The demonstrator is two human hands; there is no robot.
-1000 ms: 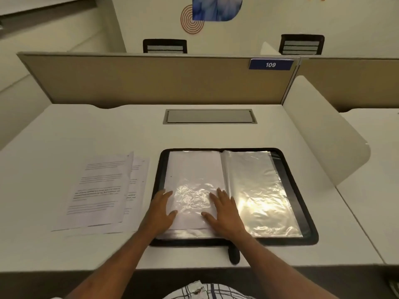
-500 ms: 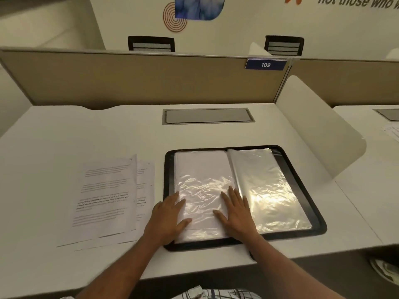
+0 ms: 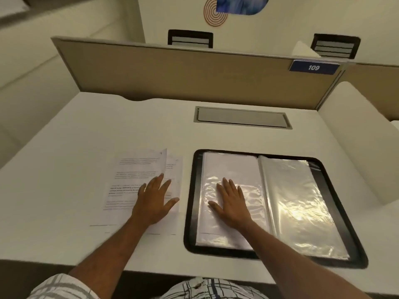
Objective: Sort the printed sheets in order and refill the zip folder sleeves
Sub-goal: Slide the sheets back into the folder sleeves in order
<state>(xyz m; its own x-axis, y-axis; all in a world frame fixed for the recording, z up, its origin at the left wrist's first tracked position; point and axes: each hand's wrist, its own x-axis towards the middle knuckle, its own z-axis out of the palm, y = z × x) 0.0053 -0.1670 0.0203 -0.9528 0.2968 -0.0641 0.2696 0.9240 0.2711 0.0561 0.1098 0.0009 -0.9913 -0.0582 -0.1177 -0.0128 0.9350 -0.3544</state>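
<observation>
White printed sheets (image 3: 138,182) lie under the left hand (image 3: 154,201), fingers (image 3: 158,180) flat, spread, gripping nothing. Right hand (image 3: 232,203) presses flat on the clear plastic sleeve (image 3: 228,167) of the black zip folder (image 3: 191,212), just right of the left fingers. Step looks like fetching the next sheet. Next: pinch the top sheet, check page order.

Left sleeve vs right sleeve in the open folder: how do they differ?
The left sleeve looks white and opaque, as if filled; the right sleeve looks clear and glossy, with strong glare. The right hand lies flat on the left sleeve; nothing touches the right sleeve. Both lie flat in the black folder.
</observation>
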